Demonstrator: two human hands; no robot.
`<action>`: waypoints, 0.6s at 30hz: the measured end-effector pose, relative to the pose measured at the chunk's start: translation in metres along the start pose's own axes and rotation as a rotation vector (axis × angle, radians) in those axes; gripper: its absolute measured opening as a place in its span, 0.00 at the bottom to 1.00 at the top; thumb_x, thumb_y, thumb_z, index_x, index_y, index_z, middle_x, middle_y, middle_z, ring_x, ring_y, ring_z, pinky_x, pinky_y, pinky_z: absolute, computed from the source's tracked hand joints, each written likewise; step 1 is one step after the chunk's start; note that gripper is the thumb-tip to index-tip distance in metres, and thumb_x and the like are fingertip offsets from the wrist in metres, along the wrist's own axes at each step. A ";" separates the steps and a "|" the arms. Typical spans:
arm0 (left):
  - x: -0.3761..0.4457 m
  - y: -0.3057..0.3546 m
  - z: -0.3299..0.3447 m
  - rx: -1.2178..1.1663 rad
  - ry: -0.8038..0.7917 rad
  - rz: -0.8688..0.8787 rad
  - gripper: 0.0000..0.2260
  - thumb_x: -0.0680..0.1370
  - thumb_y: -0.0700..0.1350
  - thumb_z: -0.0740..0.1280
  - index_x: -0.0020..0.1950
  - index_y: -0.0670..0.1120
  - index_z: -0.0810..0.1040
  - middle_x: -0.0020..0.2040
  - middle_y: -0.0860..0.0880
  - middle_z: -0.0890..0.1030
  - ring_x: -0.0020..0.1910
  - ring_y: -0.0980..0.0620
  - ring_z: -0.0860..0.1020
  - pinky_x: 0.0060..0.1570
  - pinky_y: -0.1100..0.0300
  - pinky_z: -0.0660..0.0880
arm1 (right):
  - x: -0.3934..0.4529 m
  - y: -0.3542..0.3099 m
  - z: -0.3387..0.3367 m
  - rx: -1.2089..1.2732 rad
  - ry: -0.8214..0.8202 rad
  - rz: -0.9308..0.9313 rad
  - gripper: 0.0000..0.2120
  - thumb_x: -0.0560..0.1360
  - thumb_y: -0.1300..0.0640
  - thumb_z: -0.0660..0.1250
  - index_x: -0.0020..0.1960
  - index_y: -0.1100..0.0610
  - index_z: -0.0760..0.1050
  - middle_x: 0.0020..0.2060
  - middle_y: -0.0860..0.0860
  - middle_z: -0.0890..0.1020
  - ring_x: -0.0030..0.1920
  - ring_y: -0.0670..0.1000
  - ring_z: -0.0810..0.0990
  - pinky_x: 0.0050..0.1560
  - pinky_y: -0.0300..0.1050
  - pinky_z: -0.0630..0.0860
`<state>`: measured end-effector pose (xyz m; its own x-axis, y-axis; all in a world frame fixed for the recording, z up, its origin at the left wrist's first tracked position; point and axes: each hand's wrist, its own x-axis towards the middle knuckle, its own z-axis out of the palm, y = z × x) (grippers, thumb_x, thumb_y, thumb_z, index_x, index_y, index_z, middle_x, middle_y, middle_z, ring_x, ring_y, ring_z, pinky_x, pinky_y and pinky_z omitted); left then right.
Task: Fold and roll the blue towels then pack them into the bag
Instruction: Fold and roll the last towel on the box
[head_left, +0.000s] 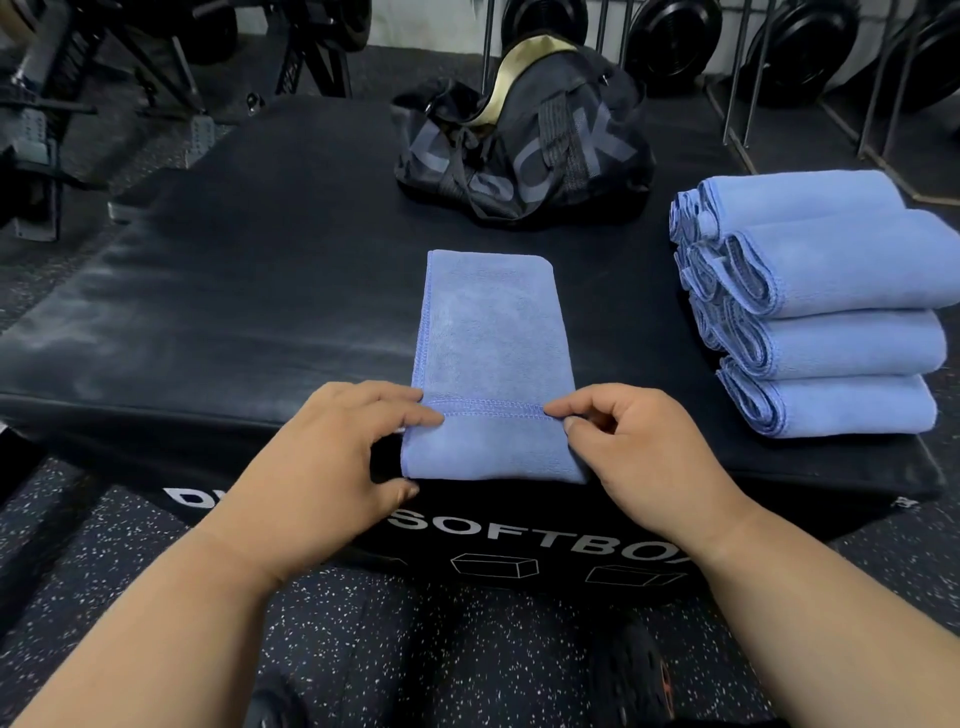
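A blue towel (493, 343) lies folded into a long narrow strip on the black soft box (234, 312), running away from me. Its near end is turned over into a first short roll with the stitched hem on top. My left hand (332, 457) pinches the left end of that rolled edge. At the right end, my right hand (639, 447) pinches the same edge between thumb and fingers. A black mesh duffel bag (524, 150) stands at the far side of the box, its top gaping open.
A stack of folded blue towels (826, 306) sits on the box at the right. Weight plates on racks (800, 47) line the back wall, and gym machine frames (62, 104) stand at the far left. Speckled rubber floor (467, 649) lies below the box's front edge.
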<state>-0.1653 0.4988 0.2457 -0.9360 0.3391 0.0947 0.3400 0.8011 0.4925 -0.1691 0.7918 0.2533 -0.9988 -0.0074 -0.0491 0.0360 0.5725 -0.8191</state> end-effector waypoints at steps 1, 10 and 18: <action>0.001 0.000 0.002 0.005 0.033 0.007 0.30 0.69 0.45 0.82 0.66 0.65 0.79 0.66 0.69 0.76 0.66 0.60 0.70 0.67 0.63 0.67 | -0.001 0.000 0.000 -0.002 0.003 0.002 0.11 0.80 0.57 0.70 0.50 0.43 0.86 0.32 0.48 0.81 0.29 0.43 0.73 0.33 0.33 0.69; -0.003 0.001 0.005 -0.083 0.100 0.009 0.15 0.80 0.54 0.70 0.68 0.64 0.80 0.64 0.67 0.77 0.69 0.57 0.73 0.68 0.55 0.72 | -0.011 -0.004 -0.007 -0.029 -0.035 -0.061 0.09 0.78 0.48 0.73 0.57 0.43 0.86 0.36 0.41 0.80 0.36 0.41 0.78 0.42 0.31 0.72; -0.005 0.008 0.005 -0.321 0.129 -0.045 0.07 0.83 0.53 0.67 0.57 0.63 0.83 0.61 0.62 0.79 0.65 0.57 0.77 0.64 0.60 0.71 | -0.029 0.003 -0.006 -0.339 -0.125 -0.241 0.34 0.71 0.40 0.79 0.75 0.38 0.72 0.55 0.37 0.68 0.58 0.39 0.73 0.59 0.25 0.66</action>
<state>-0.1572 0.5056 0.2447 -0.9602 0.2254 0.1648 0.2710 0.6112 0.7436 -0.1401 0.7991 0.2555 -0.9648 -0.2608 0.0349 -0.2317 0.7792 -0.5824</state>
